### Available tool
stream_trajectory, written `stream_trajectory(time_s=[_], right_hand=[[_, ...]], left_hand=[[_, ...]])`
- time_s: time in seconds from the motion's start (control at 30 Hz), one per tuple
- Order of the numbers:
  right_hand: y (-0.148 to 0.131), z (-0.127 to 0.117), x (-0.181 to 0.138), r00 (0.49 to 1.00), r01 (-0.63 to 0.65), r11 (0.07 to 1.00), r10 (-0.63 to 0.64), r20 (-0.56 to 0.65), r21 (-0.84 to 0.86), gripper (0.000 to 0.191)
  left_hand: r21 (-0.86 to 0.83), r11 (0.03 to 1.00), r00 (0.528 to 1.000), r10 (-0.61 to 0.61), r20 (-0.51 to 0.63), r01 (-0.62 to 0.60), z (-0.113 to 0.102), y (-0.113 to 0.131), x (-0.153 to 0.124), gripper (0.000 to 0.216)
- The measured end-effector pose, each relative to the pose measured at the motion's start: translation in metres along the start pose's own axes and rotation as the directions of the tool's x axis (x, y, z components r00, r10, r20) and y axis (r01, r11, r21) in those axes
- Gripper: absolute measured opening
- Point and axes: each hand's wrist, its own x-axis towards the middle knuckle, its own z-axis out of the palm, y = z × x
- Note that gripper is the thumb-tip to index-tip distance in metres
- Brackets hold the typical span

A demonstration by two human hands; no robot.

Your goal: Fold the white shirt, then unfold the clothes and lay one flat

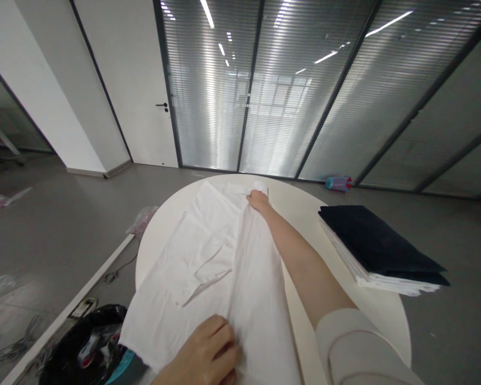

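Note:
A white shirt (pixel 208 267) lies spread along a round white table (pixel 304 214). My right hand (pixel 258 200) reaches to the far end and pinches the fabric near the collar, fingers closed on the cloth. My left hand (pixel 208 347) is at the near end, fingers curled and pressing or gripping the shirt's lower part. A fold runs down the middle of the garment between my two hands.
A stack of folded garments (pixel 379 251), dark ones on top of white ones, sits on the table's right side. A black bag (pixel 84 347) lies on the floor at lower left beside cables. A pink and blue bottle (pixel 339 183) lies by the glass wall.

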Motion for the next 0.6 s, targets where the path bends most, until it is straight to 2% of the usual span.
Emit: stream_trajectory(time_s=[0.37, 0.43, 0.6], right_hand=[[-0.001, 0.007, 0.005, 1.0, 0.022, 1.0, -0.022, 0.004, 0.005, 0.037], [-0.001, 0.008, 0.005, 1.0, 0.021, 1.0, -0.021, 0.0, 0.009, 0.037], [-0.004, 0.01, 0.001, 0.998, 0.034, 0.999, -0.033, -0.049, 0.011, 0.04]], left_hand=[[-0.012, 0.998, 0.993, 0.053, -0.103, -0.054, 0.007, -0.005, -0.008, 0.02], [0.004, 0.999, 0.995, 0.049, -0.085, -0.049, 0.008, -0.006, -0.009, 0.021], [0.129, 0.991, 0.999, 0.025, 0.041, -0.031, 0.016, -0.004, -0.009, 0.018]])
